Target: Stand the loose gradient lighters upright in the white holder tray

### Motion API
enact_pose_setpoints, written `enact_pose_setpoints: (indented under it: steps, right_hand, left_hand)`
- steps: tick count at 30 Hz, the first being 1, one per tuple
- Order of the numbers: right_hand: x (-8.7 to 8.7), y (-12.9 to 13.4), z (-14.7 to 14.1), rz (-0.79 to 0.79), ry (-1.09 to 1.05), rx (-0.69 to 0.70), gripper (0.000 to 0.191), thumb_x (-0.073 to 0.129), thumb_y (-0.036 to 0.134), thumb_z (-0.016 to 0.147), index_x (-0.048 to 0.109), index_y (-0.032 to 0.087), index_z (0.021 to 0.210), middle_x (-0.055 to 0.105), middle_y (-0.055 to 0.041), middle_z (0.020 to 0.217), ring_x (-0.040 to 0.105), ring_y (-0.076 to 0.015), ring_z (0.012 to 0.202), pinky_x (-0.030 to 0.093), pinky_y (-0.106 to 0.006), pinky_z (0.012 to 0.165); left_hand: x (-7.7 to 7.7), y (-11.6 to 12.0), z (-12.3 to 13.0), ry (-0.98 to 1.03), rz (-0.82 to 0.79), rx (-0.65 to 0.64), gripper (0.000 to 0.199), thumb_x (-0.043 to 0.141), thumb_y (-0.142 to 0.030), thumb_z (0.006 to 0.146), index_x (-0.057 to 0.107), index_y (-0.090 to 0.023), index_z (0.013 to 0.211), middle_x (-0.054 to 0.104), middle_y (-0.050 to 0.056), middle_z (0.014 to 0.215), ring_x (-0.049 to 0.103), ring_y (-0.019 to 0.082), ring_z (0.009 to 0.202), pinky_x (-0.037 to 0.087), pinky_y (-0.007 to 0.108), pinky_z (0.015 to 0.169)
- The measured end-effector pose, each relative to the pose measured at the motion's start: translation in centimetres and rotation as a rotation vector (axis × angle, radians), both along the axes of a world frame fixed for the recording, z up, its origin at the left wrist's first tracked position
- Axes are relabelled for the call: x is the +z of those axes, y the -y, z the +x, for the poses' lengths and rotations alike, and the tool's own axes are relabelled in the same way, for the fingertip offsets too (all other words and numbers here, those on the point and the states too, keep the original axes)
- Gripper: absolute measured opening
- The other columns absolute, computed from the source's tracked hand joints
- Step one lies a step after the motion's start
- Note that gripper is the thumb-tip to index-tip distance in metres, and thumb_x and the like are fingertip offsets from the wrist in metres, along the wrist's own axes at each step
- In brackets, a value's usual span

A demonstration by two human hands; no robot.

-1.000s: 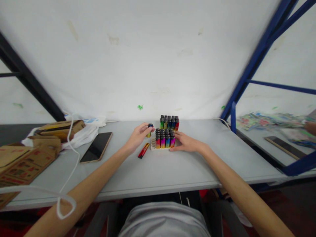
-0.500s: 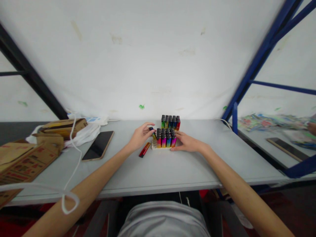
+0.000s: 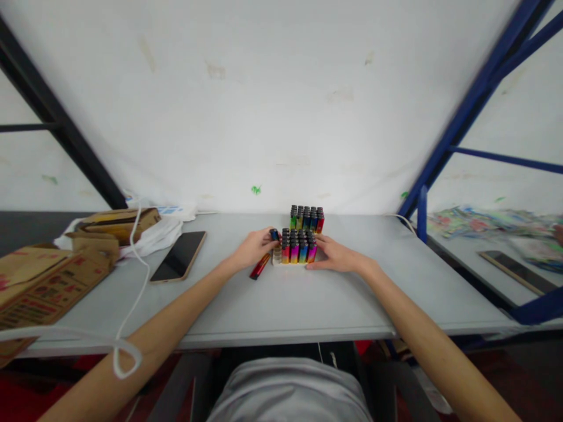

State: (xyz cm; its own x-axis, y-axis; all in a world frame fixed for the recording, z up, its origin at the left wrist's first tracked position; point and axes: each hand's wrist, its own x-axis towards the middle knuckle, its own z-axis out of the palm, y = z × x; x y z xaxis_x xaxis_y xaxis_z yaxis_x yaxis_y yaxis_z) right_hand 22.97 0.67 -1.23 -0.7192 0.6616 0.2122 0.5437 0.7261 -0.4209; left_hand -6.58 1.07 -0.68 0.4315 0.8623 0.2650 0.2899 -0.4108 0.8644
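Note:
In my left hand I pinch a dark-topped lighter above the left end of a white tray. Several lighters with black tops and pink, yellow and blue bodies stand upright in that tray. Its leftmost column shows bare clear slots near the front. My right hand grips the tray's right side, thumb at the near corner and fingers along the lighters. Below my left fingers, a red lighter lies loose on the table. Behind the tray stands a second block of lighters.
A phone lies to the left, near cardboard boxes and white plastic bags. A white cable hangs in front of the left side. Blue frame bars stand at right, with another person's hand at the far edge.
My left hand has shifted slightly down at the tray's left end, and the lighter in it is more upright. My right hand stays at the tray. The view has tilted slightly.

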Motion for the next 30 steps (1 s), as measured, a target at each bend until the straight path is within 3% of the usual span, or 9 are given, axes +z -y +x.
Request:
enact_pose_setpoints:
  steps: [6,14,17,20,25,28,30]
  right_hand:
    - [-0.2,-0.1,0.0,0.006,0.007,-0.011,0.089,0.066,0.073,0.085,0.049,0.014,0.150,0.046,-0.0187,0.157,0.044,-0.0367,0.145,0.033,-0.054,0.124]
    - [0.0,0.0,0.1,-0.011,0.010,-0.013,0.087,0.065,0.072,0.085,0.050,0.015,0.149,0.046,-0.0182,0.156,0.043,-0.0373,0.145,0.033,-0.056,0.124]
    - [0.2,0.1,0.0,-0.008,0.014,0.004,0.085,0.065,0.071,0.086,0.051,0.014,0.148,0.046,-0.0182,0.156,0.044,-0.0362,0.144,0.034,-0.054,0.124]
    - [0.1,0.1,0.0,-0.008,0.005,0.013,0.082,0.064,0.071,0.087,0.052,0.017,0.147,0.047,-0.0157,0.156,0.044,-0.0352,0.144,0.034,-0.054,0.123]
    - [-0.2,0.0,0.1,-0.018,0.010,-0.028,0.088,0.065,0.074,0.084,0.052,0.014,0.148,0.045,-0.0179,0.157,0.043,-0.0365,0.145,0.033,-0.054,0.124]
    - [-0.1,-0.1,0.0,-0.007,0.008,-0.006,0.086,0.065,0.073,0.085,0.052,0.015,0.147,0.045,-0.0167,0.157,0.043,-0.0358,0.145,0.034,-0.053,0.124]
    - [0.0,0.0,-0.1,-0.003,0.008,0.007,0.082,0.064,0.072,0.086,0.054,0.016,0.146,0.046,-0.0153,0.157,0.044,-0.0349,0.144,0.034,-0.052,0.124]
  left_hand:
    - [-0.1,-0.2,0.2,-0.159,0.113,0.066,0.013,0.066,-0.029,0.083,0.067,-0.023,0.094,0.079,0.009,0.096,0.074,0.032,0.098,0.055,0.041,0.092]
    - [0.8,-0.3,-0.8,-0.178,0.073,-0.043,0.032,0.072,-0.036,0.080,0.070,-0.021,0.109,0.079,0.011,0.110,0.072,0.031,0.104,0.054,0.039,0.093]
    - [1.7,-0.2,-2.2,-0.246,0.106,0.002,0.043,0.075,-0.037,0.078,0.069,-0.022,0.118,0.078,0.010,0.112,0.072,0.029,0.103,0.052,0.037,0.094]
    - [2.5,0.4,-3.8,-0.335,0.181,0.042,0.038,0.082,-0.038,0.069,0.075,-0.023,0.103,0.077,0.009,0.107,0.069,0.029,0.103,0.048,0.035,0.098]
    - [3.2,1.9,-4.4,-0.326,0.114,0.073,0.034,0.092,-0.044,0.050,0.069,-0.024,0.064,0.067,0.004,0.076,0.061,0.024,0.074,0.051,0.030,0.078]
    - [3.4,2.3,-4.1,-0.301,0.083,0.079,0.039,0.095,-0.046,0.045,0.065,-0.024,0.058,0.064,0.005,0.076,0.058,0.022,0.067,0.050,0.029,0.070]
    - [3.6,2.2,-4.4,-0.336,0.108,0.083,0.040,0.093,-0.050,0.050,0.065,-0.024,0.060,0.064,0.005,0.079,0.058,0.021,0.067,0.049,0.029,0.070]
